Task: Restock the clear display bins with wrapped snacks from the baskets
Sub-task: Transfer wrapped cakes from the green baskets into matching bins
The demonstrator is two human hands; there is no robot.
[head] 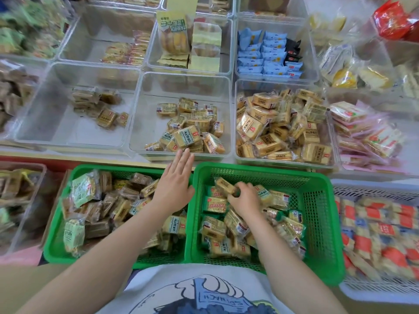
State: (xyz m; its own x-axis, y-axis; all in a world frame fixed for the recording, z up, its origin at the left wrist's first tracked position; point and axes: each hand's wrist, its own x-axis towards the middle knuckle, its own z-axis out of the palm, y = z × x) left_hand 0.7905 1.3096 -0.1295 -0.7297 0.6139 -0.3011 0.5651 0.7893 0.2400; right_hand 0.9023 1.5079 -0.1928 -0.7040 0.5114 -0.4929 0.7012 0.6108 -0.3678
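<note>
A printed shirt (204, 293) fills the near edge. The right hand (244, 198) grips a snack (226, 185) in the right basket (317, 200); the left hand (175, 177), fingers straight, hovers by the middle bin (181, 87).

Chinese characters are printed on most wrappers, but few can be made out with certainty. On the tall pale-yellow packet (173, 30) standing in a back clear bin (152, 53), large green characters are seen, of which "芝士" can be read at the start; the remainder is blurred. Dark vertical characters and a small red square mark are carried on the tan snack packs (263, 99) in the right front bin (237, 152); they are too small to be read reliably. No numbers or price signs can be read.
</note>
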